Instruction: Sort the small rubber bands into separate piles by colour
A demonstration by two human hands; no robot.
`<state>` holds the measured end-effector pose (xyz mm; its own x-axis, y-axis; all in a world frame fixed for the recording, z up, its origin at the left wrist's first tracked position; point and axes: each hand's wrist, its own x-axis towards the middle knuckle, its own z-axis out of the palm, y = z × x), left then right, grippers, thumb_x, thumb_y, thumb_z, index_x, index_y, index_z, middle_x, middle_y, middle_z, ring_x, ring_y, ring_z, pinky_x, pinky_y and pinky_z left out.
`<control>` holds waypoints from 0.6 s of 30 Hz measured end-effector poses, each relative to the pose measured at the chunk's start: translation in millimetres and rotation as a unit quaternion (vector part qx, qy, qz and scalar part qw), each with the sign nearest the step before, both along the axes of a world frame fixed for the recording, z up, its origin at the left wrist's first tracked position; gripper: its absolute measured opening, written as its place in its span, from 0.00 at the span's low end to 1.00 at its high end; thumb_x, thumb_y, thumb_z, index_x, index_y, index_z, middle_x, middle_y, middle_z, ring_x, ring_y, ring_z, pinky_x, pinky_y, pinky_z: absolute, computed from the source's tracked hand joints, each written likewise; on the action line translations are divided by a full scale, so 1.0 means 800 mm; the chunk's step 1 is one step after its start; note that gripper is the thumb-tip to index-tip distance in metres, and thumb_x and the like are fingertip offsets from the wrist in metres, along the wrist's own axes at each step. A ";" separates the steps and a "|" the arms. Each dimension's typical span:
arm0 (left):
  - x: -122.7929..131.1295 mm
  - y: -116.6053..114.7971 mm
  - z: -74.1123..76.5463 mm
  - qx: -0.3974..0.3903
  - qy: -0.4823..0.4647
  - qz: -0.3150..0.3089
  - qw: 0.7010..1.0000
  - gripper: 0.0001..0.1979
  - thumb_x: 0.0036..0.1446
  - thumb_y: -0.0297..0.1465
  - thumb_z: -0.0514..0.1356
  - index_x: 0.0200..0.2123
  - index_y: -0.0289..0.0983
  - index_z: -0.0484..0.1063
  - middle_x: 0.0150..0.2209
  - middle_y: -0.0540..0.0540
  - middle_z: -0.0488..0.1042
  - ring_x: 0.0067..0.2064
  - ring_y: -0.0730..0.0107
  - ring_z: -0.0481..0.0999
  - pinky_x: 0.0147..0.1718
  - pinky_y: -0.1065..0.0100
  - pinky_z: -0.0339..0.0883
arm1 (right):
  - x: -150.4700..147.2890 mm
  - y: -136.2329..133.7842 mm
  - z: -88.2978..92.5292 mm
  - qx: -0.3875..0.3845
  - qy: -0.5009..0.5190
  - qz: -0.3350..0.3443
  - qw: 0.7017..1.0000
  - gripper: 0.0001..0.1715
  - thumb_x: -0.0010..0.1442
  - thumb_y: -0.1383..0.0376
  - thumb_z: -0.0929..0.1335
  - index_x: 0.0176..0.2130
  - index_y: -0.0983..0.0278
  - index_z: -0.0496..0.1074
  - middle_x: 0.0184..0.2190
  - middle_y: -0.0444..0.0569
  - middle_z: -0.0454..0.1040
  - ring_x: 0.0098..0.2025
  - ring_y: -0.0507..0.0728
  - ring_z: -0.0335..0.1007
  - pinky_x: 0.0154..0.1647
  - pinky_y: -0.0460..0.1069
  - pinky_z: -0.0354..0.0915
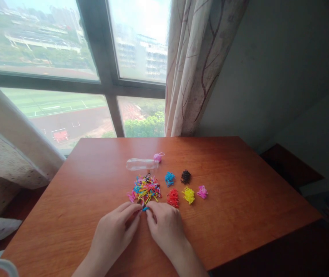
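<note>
A mixed heap of small coloured rubber bands lies on the wooden table. To its right sit small sorted piles: blue, black, red, yellow and pink. My left hand and my right hand meet just below the heap, fingertips pinched together on a blue band between them. A clear plastic bottle with a pink cap lies on its side behind the heap.
A large window stands behind the table, with a patterned curtain at its right. Cushions or bedding lie at the left. A dark low surface sits beyond the table's right edge.
</note>
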<state>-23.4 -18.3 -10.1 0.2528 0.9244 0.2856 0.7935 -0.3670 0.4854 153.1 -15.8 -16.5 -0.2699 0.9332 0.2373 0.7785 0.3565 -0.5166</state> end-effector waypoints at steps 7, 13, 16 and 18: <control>0.002 0.001 0.004 0.005 -0.068 -0.002 0.998 0.08 0.61 0.31 0.56 0.39 0.42 0.76 0.31 0.53 0.79 0.25 0.75 0.75 0.28 0.75 0.68 | 0.000 0.003 0.000 -0.016 0.012 -0.005 1.000 0.06 0.62 0.70 0.66 0.38 0.58 0.71 0.28 0.40 0.75 0.29 0.52 0.70 0.29 0.47 0.49; 0.003 0.002 0.007 0.013 -0.092 -0.004 0.996 0.08 0.61 0.30 0.56 0.38 0.40 0.76 0.30 0.53 0.79 0.23 0.77 0.73 0.25 0.76 0.67 | -0.002 0.002 -0.001 -0.012 0.025 -0.001 1.000 0.05 0.62 0.69 0.66 0.36 0.58 0.71 0.27 0.40 0.75 0.28 0.52 0.69 0.29 0.47 0.48; 0.003 0.003 0.006 0.015 -0.098 -0.005 0.995 0.08 0.61 0.30 0.56 0.38 0.40 0.76 0.29 0.53 0.79 0.23 0.77 0.73 0.25 0.77 0.67 | -0.002 0.003 -0.002 -0.008 0.029 -0.003 1.000 0.07 0.63 0.70 0.65 0.34 0.59 0.70 0.27 0.40 0.75 0.29 0.52 0.69 0.29 0.47 0.49; 0.002 0.003 0.005 0.016 -0.100 0.004 0.995 0.08 0.61 0.31 0.57 0.39 0.40 0.76 0.29 0.53 0.78 0.23 0.77 0.72 0.25 0.77 0.67 | -0.003 0.004 -0.002 -0.008 0.029 -0.008 1.000 0.07 0.62 0.70 0.66 0.34 0.59 0.70 0.28 0.40 0.76 0.30 0.52 0.70 0.30 0.47 0.50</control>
